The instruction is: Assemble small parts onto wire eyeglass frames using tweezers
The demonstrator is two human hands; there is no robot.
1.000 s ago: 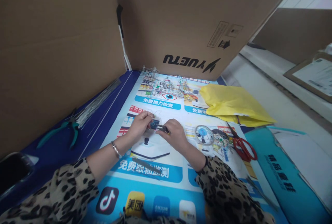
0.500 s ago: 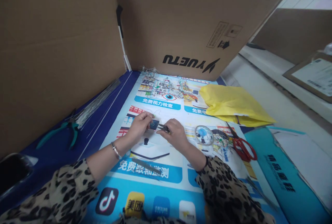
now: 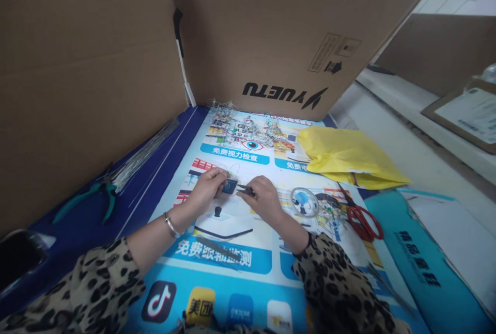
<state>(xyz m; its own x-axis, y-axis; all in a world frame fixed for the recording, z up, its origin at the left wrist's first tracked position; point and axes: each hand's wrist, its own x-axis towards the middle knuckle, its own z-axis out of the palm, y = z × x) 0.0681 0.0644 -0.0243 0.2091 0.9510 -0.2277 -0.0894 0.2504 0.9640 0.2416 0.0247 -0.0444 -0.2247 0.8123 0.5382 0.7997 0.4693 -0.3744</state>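
Observation:
My left hand [image 3: 207, 188], a bracelet at its wrist, is closed in a pinch over the poster. From its fingertips a fine wire [image 3: 234, 168] seems to curl upward; anything smaller in the pinch is hidden. Facing it, my right hand [image 3: 265, 201] is wrapped round small dark-jawed pliers [image 3: 245, 189], their handles covered by the palm. The jaws point left toward the pinched fingers, with a short gap between. Under both hands lies the printed poster [image 3: 228, 223], including a dark blue printed square.
Teal-handled pliers [image 3: 106, 197] and a bundle of thin wires [image 3: 141, 156] lie left. Right are a round clear dish [image 3: 305, 202], red scissors [image 3: 364, 223], a yellow bag [image 3: 351, 156] and a teal folder [image 3: 411, 251]. Cardboard panels [image 3: 287, 29] stand behind.
My right hand and the pliers have shifted slightly right, away from the left fingertips. My left hand keeps its pinch in nearly the same place.

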